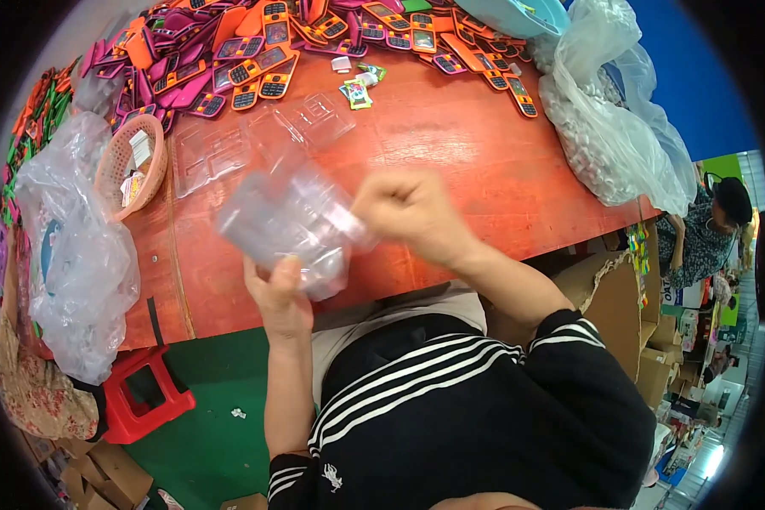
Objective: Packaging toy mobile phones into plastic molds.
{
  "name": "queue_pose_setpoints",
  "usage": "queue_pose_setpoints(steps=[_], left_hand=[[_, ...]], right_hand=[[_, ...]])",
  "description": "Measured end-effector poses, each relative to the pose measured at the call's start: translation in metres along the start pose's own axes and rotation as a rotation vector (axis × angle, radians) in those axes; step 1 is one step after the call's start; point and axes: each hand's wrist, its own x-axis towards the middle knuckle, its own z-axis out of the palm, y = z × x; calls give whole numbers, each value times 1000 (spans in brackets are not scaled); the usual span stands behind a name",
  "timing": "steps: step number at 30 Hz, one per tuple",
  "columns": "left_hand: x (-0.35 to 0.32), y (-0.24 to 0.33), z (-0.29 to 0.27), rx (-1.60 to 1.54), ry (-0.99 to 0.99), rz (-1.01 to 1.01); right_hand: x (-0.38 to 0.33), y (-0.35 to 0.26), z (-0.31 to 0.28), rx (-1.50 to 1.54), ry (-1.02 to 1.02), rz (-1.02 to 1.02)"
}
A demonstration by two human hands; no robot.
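My left hand [279, 287] grips a stack of clear plastic trays [302, 228] from below, over the table's near part. The trays are smeared by motion. At their right edge is my right hand [416, 217], its fingers curled closed and blurred; whether it pinches a tray edge is hidden. Beyond the stack, more clear moulded trays [212, 155] lie flat on the red table [450, 140]. Small printed packets [359, 93] lie past them. A heap of orange and purple toy phones [272, 53] spreads across the far side.
On the left stand a pink basket [155, 174] with white slips inside and a clear plastic bag [76, 246]. A bag of small white pieces [595, 136] and a blue basin [518, 15] are at the far right. Below are a red stool [140, 395] and cardboard box [608, 302].
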Motion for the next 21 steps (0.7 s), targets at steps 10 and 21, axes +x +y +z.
queue_pose_setpoints(steps=[10,21], left_hand=[[10,-16,4,-23,-89,-48],[37,-28,-8,-236,-194,-262]], right_hand=[[45,41,-61,-1546,131,-51],[187,79,-135,-1404,-147,-231]])
